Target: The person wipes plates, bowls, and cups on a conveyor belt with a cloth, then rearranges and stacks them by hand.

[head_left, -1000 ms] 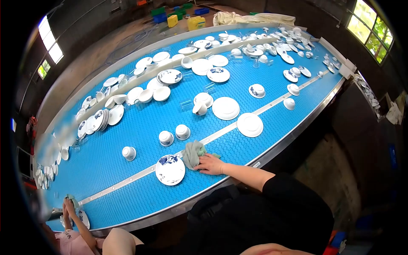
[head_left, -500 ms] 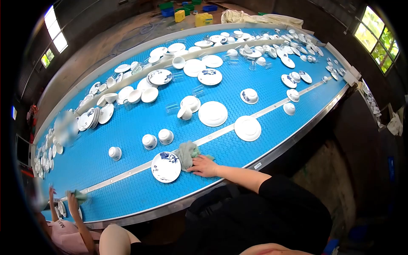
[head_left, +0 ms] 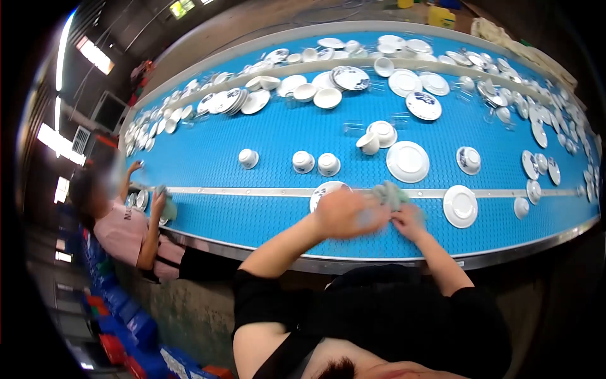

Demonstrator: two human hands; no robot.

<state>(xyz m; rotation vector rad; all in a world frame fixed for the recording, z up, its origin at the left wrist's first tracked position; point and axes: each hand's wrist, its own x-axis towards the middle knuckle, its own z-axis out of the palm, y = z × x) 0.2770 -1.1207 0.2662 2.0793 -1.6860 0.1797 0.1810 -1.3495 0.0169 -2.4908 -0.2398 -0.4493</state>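
My right hand (head_left: 409,221) is closed on the lower edge of a grey-green cloth (head_left: 391,194) above the blue belt. Just left of it, my left hand (head_left: 353,215) is blurred by motion, and its fingers cannot be made out. Partly hidden behind my left hand lies a white plate with a blue pattern (head_left: 327,191). Two upturned cups, a left one (head_left: 303,162) and a right one (head_left: 328,164), stand beyond that plate. To the right of the cloth lies a plain white plate (head_left: 460,206).
A co-worker in a pink shirt (head_left: 123,234) stands at the left end of the blue belt (head_left: 252,218), one hand at a green cloth. Stacked plates, bowls and glasses lie along the far rail (head_left: 429,65). Blue and red crates (head_left: 142,328) are at lower left.
My left hand has come into view over the patterned plate, beside the cloth. The view has swung left, showing more of the co-worker and the crates.
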